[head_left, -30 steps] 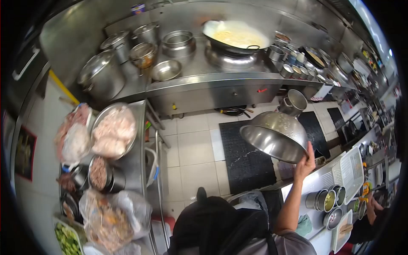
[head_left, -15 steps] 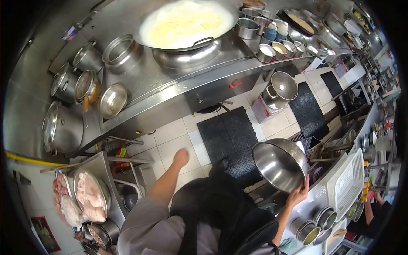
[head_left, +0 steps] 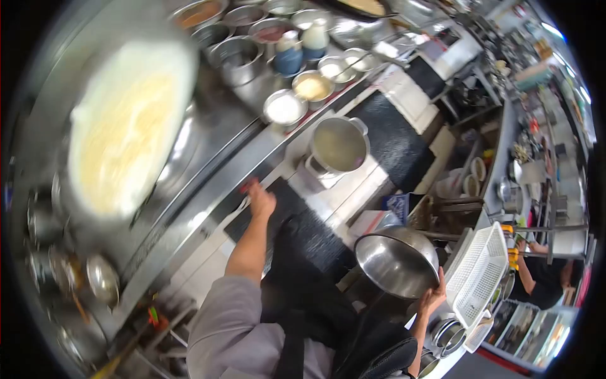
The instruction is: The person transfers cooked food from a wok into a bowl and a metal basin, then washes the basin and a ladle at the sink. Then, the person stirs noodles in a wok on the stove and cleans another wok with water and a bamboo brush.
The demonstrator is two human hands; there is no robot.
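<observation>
My left hand [head_left: 261, 201] is stretched out to the front of the steel stove counter, its fingers closed on a small red handle [head_left: 249, 184]. At the right, my right hand [head_left: 433, 298] grips the rim of a large steel bowl [head_left: 394, 262]. The bowl is tilted, with its shiny inside showing and nothing seen in it. A big wok [head_left: 129, 126] with pale yellowish, whitish contents is on the stove at the left, blurred.
A two-handled pot [head_left: 339, 144] stands low beyond my left hand. Small seasoning tubs [head_left: 285, 107] line the counter edge. White perforated baskets [head_left: 483, 275] lie on the right-hand counter [head_left: 442, 363]. Another person [head_left: 541, 281] is at the far right. Black mats [head_left: 315, 237] cover part of the floor.
The view has swung right. My left hand has come into view and moved forward to the red handle. My right hand still holds the bowl, now tipped with its opening more upward.
</observation>
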